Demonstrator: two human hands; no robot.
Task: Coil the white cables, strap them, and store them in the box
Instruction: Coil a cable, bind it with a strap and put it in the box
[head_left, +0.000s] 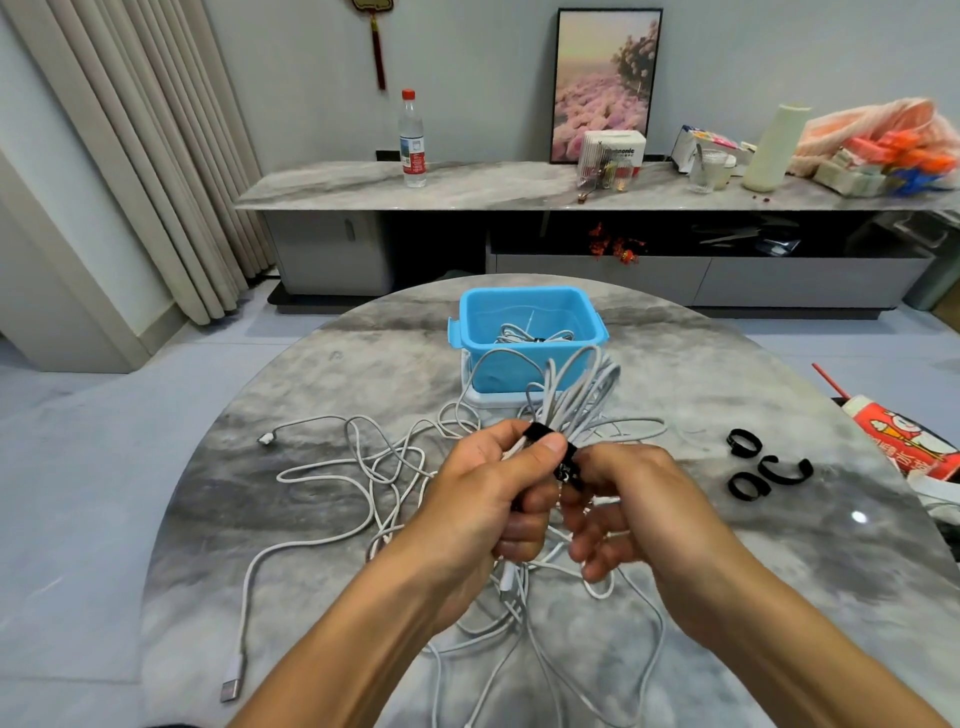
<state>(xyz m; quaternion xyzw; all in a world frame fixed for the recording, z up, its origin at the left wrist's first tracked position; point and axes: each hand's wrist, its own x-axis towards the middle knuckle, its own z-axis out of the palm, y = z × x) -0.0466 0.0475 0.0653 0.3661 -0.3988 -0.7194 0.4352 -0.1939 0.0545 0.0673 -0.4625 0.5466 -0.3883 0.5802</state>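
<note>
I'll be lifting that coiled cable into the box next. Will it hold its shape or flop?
Likely floppy: the coil's loops splay above the hands, left and right. The black strap around its middle should keep it bundled. Probably light, since thin cable.

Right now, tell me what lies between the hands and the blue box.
Head view: only the coiled cable's loops, rising from both hands toward the blue box.

Bright, even light; sharp centre, edges bowed.
</note>
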